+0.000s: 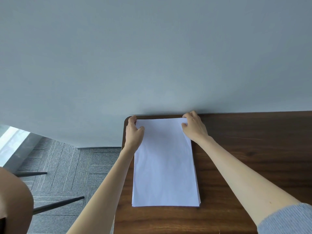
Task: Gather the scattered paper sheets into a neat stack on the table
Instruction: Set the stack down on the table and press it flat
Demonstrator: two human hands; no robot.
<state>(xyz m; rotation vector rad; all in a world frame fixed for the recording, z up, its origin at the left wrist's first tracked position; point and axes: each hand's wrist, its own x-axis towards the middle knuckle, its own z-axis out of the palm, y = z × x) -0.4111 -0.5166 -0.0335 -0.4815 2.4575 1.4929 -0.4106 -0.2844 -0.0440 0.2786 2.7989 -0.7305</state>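
Observation:
A stack of white paper sheets (165, 166) lies lengthwise on the dark wooden table (244, 157), near its left end. A few sheet edges stick out slightly along the right side and near corner. My left hand (134, 132) grips the stack's far left corner, thumb on top of the paper. My right hand (194, 127) holds the far right corner, fingers curled over the far edge and thumb on the top sheet. Both forearms reach forward along the two long sides of the stack.
The table's far edge meets a grey-blue wall (152, 56). Its rounded left corner (126, 119) is right beside my left hand. Grey carpet tiles (76, 166) lie to the left, with a brown chair seat (15, 196) and its black legs (57, 205).

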